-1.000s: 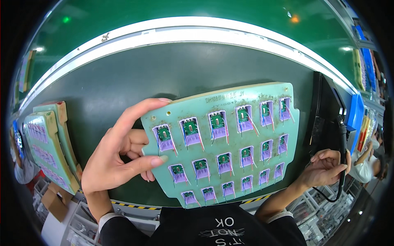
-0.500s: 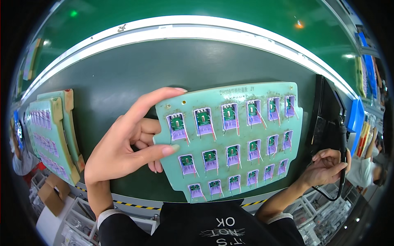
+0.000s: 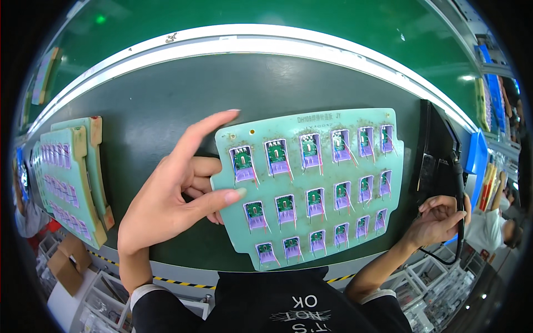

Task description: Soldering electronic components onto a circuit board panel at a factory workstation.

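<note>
Bright, even overhead light, sharp centre, strong fisheye bending at dark rim.

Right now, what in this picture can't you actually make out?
- Left hand: the fingers behind the green tray are hidden by it.
- Right hand: the black cable it grips runs into a dark, bent picture edge.
- Tray stack at left: lower trays covered by the top one.

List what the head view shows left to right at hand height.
Stack of green trays → left hand → green tray of small parts → right hand on a black cable.
</note>
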A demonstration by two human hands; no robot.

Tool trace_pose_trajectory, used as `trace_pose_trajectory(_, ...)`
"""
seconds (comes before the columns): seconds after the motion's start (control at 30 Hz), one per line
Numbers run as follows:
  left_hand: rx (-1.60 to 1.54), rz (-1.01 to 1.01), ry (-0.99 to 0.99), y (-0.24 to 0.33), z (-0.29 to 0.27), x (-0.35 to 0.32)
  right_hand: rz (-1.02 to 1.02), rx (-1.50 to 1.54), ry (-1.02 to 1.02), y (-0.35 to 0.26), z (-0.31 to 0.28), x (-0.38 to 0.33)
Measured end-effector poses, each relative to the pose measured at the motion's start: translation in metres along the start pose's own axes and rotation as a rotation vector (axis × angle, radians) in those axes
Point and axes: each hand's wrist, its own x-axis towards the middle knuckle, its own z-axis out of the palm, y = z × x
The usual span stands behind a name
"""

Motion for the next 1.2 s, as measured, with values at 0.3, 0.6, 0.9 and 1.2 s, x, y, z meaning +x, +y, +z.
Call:
trace_pose_trajectory(0.3,-0.017,0.012,0.27,0.001,0.03,-0.036,0.029,0.057,0.004,-0.001,-0.004,0.001)
trace_pose_trajectory(0.6,0.046,-0.116,0.201,0.012,0.029,-0.027,0.044,0.075,0.049,-0.001,-0.008,0.001)
trace_pose_trajectory(0.9,-0.112,-0.237,0.158,0.028,0.031,-0.016,0.103,0.144,0.023,-0.005,-0.016,0.003)
trace_pose_trajectory(1.2,0.067,-0.036,0.224,0.022,0.04,-0.004,0.089,0.219,-0.05,0.0,-0.024,0.003)
